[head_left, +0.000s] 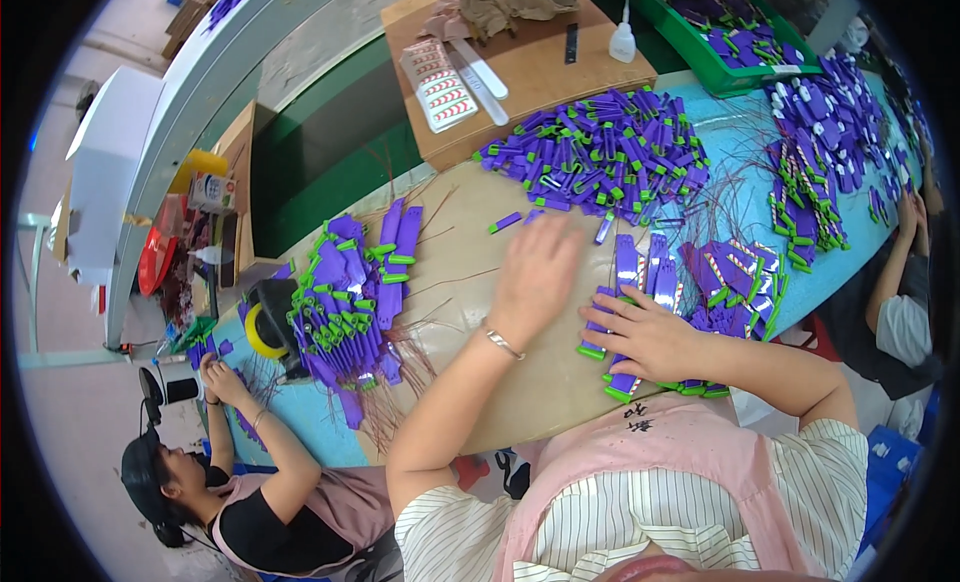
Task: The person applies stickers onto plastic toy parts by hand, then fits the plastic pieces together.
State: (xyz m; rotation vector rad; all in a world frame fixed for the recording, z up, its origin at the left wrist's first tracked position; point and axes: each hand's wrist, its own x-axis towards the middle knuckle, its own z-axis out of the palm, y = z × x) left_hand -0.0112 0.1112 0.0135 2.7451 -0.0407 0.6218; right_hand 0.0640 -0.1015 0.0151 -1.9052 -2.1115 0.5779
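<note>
L hand [540,267] is blurred, palm down nr the centre of the frame, fingers pointing up it; can't tell whether they're closed on anything. R hand [645,334], right of centre, is open — fingers spread, palm down, pointing left across a row of purple strips w/ green ends [627,257]. Whether it grips any of them or only rests on top, can't tell.

Main heap of small purple-and-green pcs [605,147] lies upper centre, up and to the right of the L hand; the L hand is the nearer of the two to its lower left edge. A loose pc [506,223] sits just left of the L fingertips, long axis nearly crosswise, green end at left, tilted a bit up to the right. Another single pc [605,229], right of those fingertips, has its long axis running roughly up-down the frame, and so do the strips just above the R hand.

More strips w/ thin wires [740,277] are bunched to the right of the R hand; a separate stack [340,317] lies left of centre, well apart from both hands. Wooden board [545,57] at top, w/ a white squeeze bottle [622,44] on it.
</note>
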